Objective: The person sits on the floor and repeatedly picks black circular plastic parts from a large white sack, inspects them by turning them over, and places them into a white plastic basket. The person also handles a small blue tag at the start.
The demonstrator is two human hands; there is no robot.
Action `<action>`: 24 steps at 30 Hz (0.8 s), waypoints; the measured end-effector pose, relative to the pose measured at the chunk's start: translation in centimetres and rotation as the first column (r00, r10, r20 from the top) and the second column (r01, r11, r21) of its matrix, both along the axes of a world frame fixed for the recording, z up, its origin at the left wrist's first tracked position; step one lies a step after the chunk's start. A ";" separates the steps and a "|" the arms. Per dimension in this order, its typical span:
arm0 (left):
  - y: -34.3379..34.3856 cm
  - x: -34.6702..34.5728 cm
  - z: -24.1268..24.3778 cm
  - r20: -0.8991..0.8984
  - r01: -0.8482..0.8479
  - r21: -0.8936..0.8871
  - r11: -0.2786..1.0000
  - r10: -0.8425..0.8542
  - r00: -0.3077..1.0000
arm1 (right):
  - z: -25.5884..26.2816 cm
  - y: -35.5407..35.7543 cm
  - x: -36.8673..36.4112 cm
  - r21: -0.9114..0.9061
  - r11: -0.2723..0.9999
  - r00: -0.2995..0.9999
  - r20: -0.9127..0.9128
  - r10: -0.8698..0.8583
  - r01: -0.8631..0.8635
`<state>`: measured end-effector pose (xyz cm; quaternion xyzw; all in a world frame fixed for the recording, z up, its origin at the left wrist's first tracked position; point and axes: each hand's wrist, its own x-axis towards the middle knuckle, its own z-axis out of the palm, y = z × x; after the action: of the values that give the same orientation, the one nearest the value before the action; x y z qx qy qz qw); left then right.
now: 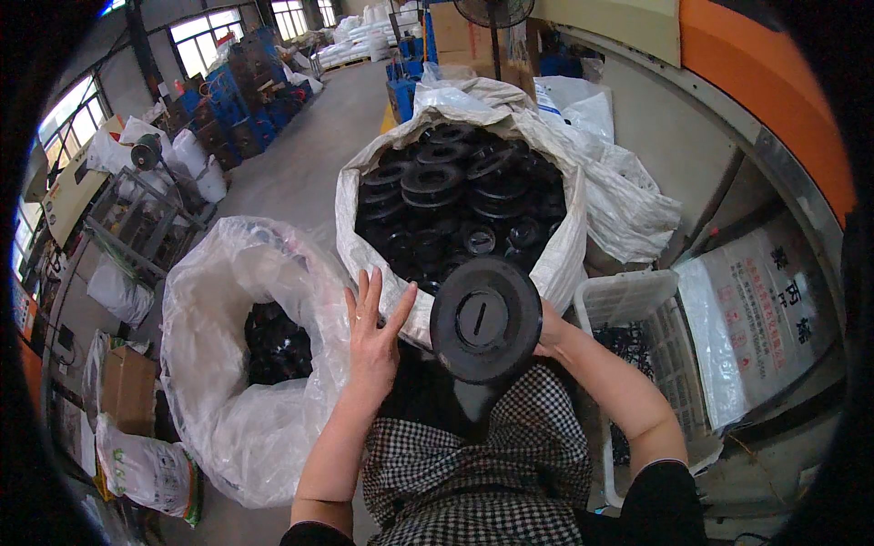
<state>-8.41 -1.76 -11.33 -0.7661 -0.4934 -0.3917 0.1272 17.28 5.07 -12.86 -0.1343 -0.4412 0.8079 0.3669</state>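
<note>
A round black plastic part (pixel 486 321), flanged and with a slotted raised centre, is held in front of my body. My right hand (pixel 548 329) grips it from behind at its right edge, its fingers mostly hidden. Spread over the near rim of a white woven sack (pixel 570 252), my left hand (pixel 377 326) has its fingers apart and holds nothing. Many black flanged parts (pixel 433 181) fill that sack, some ring-shaped, some with small slotted ends facing up. A clear plastic bag (pixel 205 355) with small black pieces (pixel 278 345) inside stands left of my left hand.
At the right a white plastic crate (pixel 590 300) holds small black pieces, beside a printed white bag (pixel 758 327). A cardboard box (pixel 128 389) and another printed bag (pixel 147 471) lie at the left. A standing fan (pixel 495 13) is behind the sack.
</note>
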 end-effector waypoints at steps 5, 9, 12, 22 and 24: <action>-3.5 2.8 0.6 0.268 0.300 -0.223 0.927 -0.238 0.934 | 1.2 0.3 -4.6 -0.245 0.969 0.994 0.110 -0.005 0.032; -1.9 -0.8 -3.9 0.074 0.241 0.013 0.970 -0.241 0.968 | 1.0 0.6 -7.8 -0.325 0.941 0.970 0.180 0.163 -0.097; -1.9 -4.0 -8.7 0.796 0.333 0.060 0.941 -0.247 0.554 | 3.8 0.0 -8.7 -0.282 0.942 0.918 0.292 0.267 -0.183; 0.8 -15.7 -8.3 0.262 -0.019 0.672 0.741 -0.261 -0.929 | -3.9 10.7 -1.0 0.796 0.214 0.166 0.364 -0.916 -0.566; 2.2 -15.6 -7.1 0.345 -0.012 0.630 0.776 -0.294 -0.891 | -5.6 10.8 -0.7 0.812 0.207 0.254 0.395 -0.883 -0.546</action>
<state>-24.04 0.41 -18.47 0.0433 0.0569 -0.8701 -0.4877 16.55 15.88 -18.45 -0.3934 -0.9082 0.0024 0.1426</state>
